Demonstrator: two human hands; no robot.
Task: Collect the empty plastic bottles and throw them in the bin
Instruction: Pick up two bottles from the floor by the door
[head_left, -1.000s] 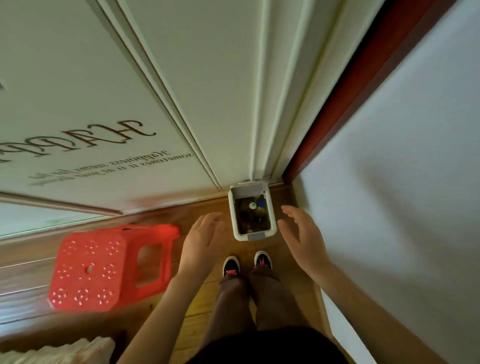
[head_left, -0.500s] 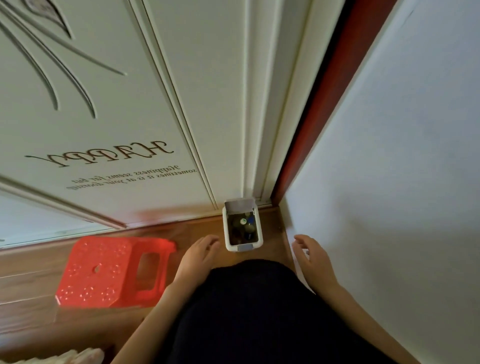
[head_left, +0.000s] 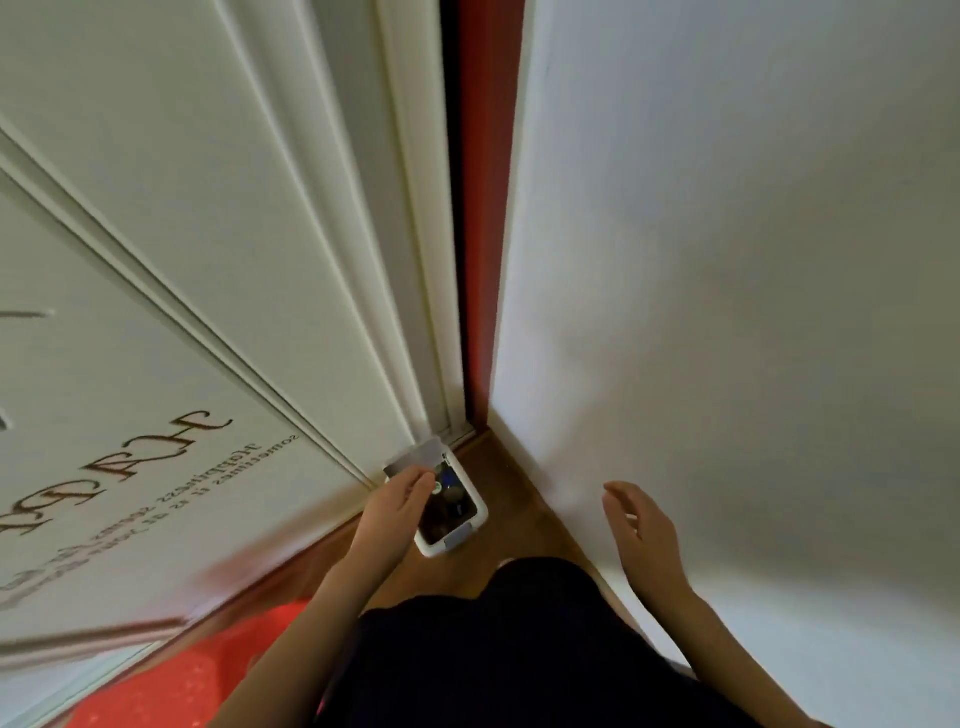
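Observation:
A small white bin (head_left: 481, 511) stands on the wooden floor in the corner between the door and the wall. Its grey lid (head_left: 415, 458) is raised at the far end. Inside the dark opening lie plastic bottles (head_left: 448, 494), with a pale cap and a blue bit showing. My left hand (head_left: 397, 501) hovers over the bin's left rim, empty, its fingertips at the lower edge of the lid. My right hand (head_left: 641, 532) hangs in the air to the right of the bin, close to the wall, fingers apart and empty.
A white door (head_left: 208, 260) with brown lettering fills the left side, and a plain white wall (head_left: 727, 312) the right. A red plastic stool (head_left: 171, 675) sits at the lower left. My dark clothing (head_left: 493, 649) covers the floor just below the bin.
The view has swung right and tilted up. My left hand has moved from beside the bin onto its left rim, up to the lid. My right hand has drifted away toward the wall.

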